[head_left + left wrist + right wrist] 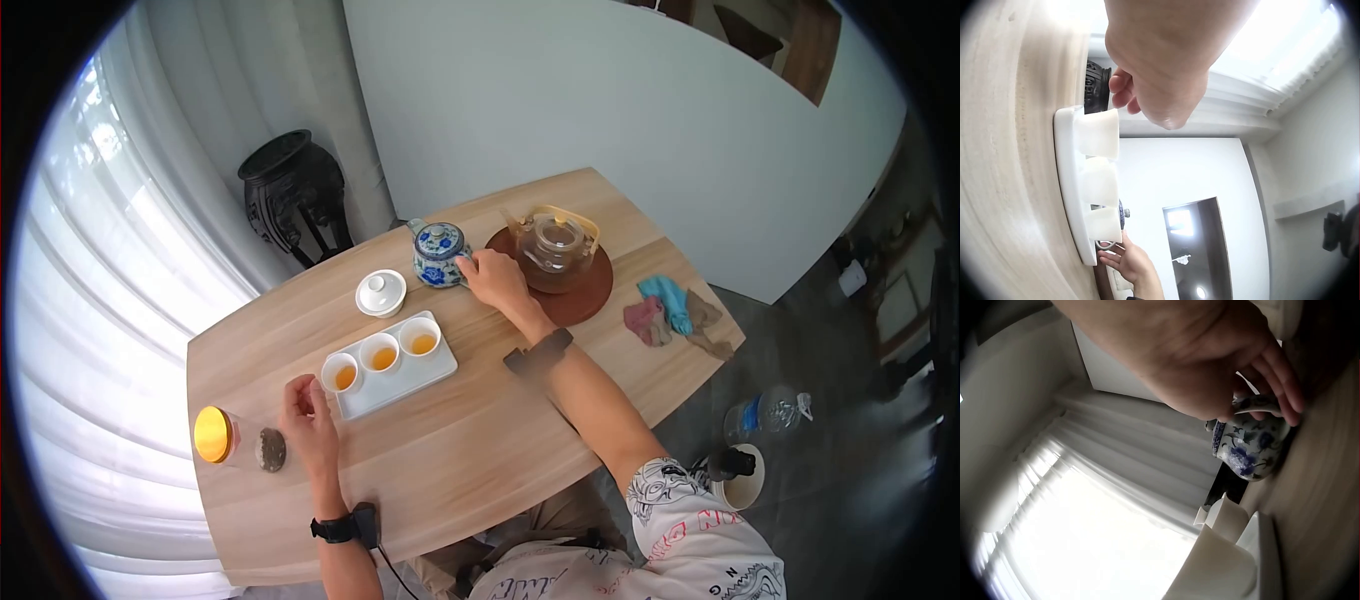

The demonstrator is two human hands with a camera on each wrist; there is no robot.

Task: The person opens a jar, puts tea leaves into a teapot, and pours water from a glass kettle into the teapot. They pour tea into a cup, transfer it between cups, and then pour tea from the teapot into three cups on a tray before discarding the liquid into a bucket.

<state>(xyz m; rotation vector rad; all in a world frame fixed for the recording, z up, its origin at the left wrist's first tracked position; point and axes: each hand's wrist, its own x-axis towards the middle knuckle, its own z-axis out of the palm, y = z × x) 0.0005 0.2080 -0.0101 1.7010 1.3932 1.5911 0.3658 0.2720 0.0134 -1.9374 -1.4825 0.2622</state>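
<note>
Printed sleeve (700, 530): nearest the head camera, at the bottom edge, on the person's right arm.
Tabletop (480, 450): pale wood, carrying everything below.
Round dark tray (585, 290): at the far side, with a glass kettle (553, 245) standing on it, just right of the right hand.
White tray (400, 385): rectangular, holding three white cups (383, 353) in a row, each with amber tea.
Blue-and-white teapot (438, 252): stands on the tabletop between the round dark tray and a lidded white bowl (381, 293). Glazed porcelain, so I judge it hard, smooth, fairly slippery and breakable, and weighty if it holds liquid. The side handle is the place to take it, with the lid steadied when it tips.
Right hand (492, 277): reaches to the blue-and-white teapot; in the right wrist view its fingers (1285, 387) curl around the handle, clasping it.
Left hand (308, 415): rests low by the near-left corner of the white tray, next to the end cup; fingers loosely curled, holding nothing that I can see.
Cloths (670, 312): small, crumpled, at the right end, well apart from the hands.
Yellow-lidded jar (214, 434): on its side near the left edge, a small dark disc (270, 449) beside it.
</note>
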